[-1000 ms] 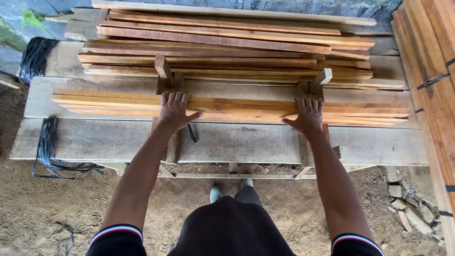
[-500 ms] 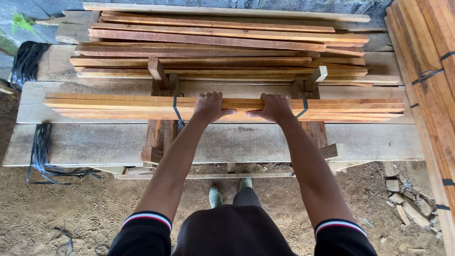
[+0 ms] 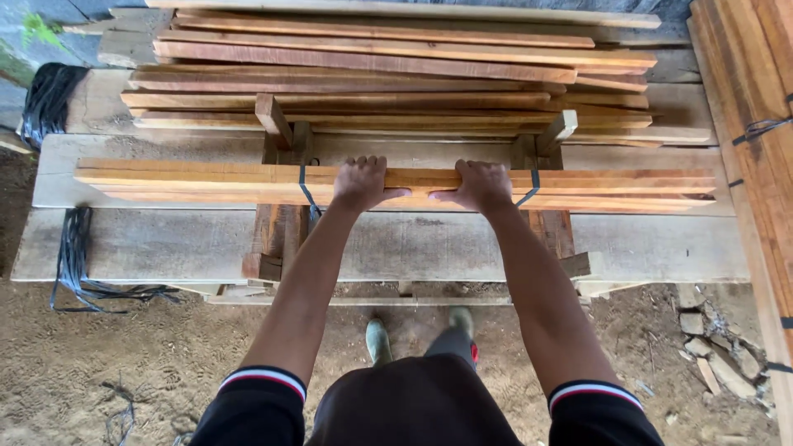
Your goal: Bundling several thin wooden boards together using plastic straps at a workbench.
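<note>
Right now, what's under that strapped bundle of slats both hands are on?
The strapped bundle lies across two upright wooden supports, over wide grey planks. Left hand and right hand press on top. The bundle hides where it bears on them.
</note>
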